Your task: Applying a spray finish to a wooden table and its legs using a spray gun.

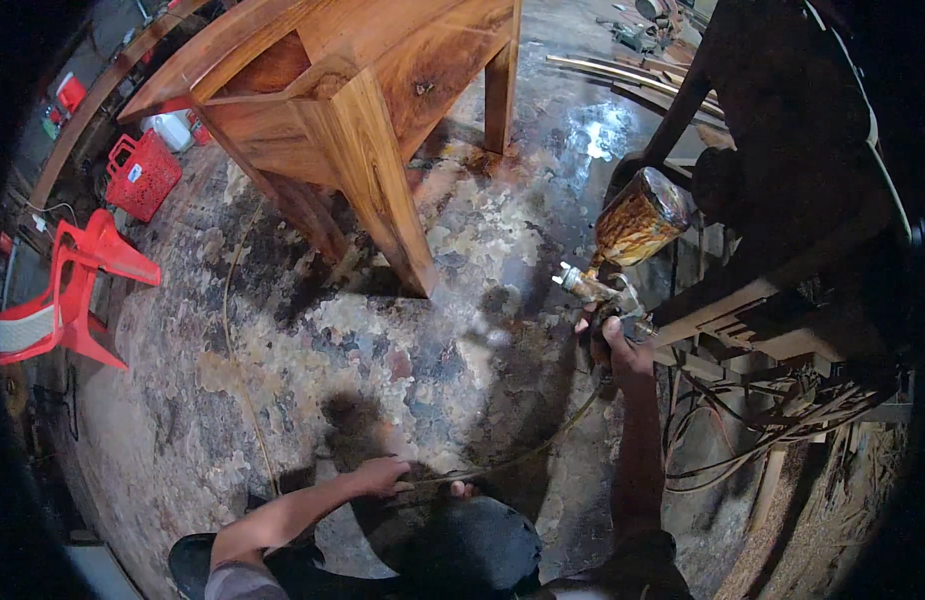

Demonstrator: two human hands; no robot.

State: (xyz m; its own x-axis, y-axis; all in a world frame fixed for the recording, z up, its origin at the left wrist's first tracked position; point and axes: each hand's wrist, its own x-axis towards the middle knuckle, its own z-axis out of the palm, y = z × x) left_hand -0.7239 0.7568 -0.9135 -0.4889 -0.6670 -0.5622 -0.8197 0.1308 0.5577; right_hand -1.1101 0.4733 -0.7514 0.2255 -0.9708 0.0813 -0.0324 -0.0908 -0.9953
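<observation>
My right hand (621, 345) grips a spray gun (595, 288) with a stained cup (640, 218) on top, its nozzle pointing left at the leg (383, 190) of a wooden table (343, 70). A faint mist hangs between nozzle and leg. My left hand (383, 474) rests low near the floor, fingers closed around the thin air hose (503, 462) that runs up toward the gun. My knee (473, 545) is just below that hand.
The floor (313, 350) is stained and patchy. A red plastic chair (73, 290) and a red basket (143, 172) stand at the left. Dark wooden furniture frames (783, 200), cables and wood shavings crowd the right. Metal strips (633, 75) lie at the back.
</observation>
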